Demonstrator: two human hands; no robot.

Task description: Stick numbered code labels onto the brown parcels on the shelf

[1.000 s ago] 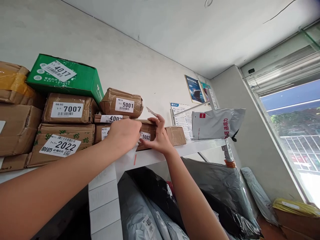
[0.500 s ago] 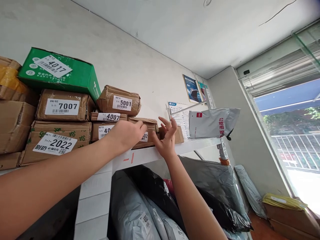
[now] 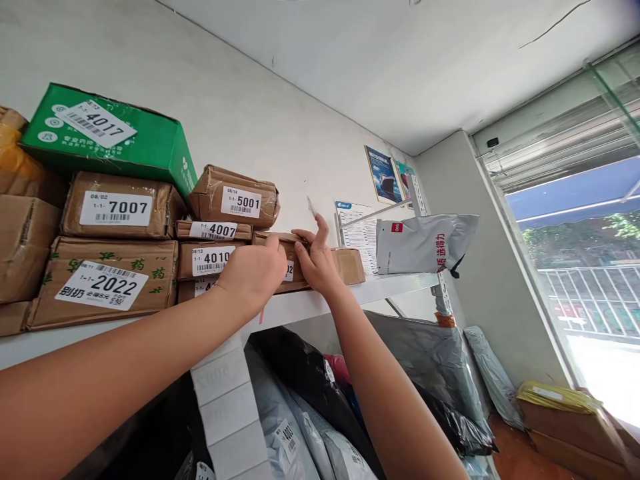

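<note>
- Cartons, labelled and closed, stand stacked at the left; their contents are hidden.
- Pale segmented strip hangs below the left hand, which is curled at the box; what its fingers grip, I cannot tell.
- Box sits on the shelf between the two separate hands, its label partly covered. The step looks like working on that label; the next move calls for keeping the box steady.
- Right hand, loosely spread, touches the box's upper edge.
- Small carton, then a plastic bag, contents unseen.
</note>
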